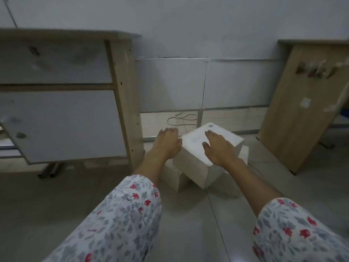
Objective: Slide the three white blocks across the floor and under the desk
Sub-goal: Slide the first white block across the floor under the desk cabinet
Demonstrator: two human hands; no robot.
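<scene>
A large white block (194, 148) lies on the tiled floor between two desk sides, its top face toward me. My right hand (219, 148) rests flat on that top face with the fingers spread. My left hand (167, 143) presses against the block's left edge, thumb on the corner. A second white block (175, 177) pokes out below it at the front left. A third white block (243, 153) shows partly behind the right side. The opening under the desk (188, 121) lies just beyond the blocks.
A wooden drawer unit (124, 103) stands on the left, with a lower door (62, 125) hanging open toward me. A wooden side panel (294, 110) leans on the right. A thin cable (181, 119) loops on the floor by the back wall.
</scene>
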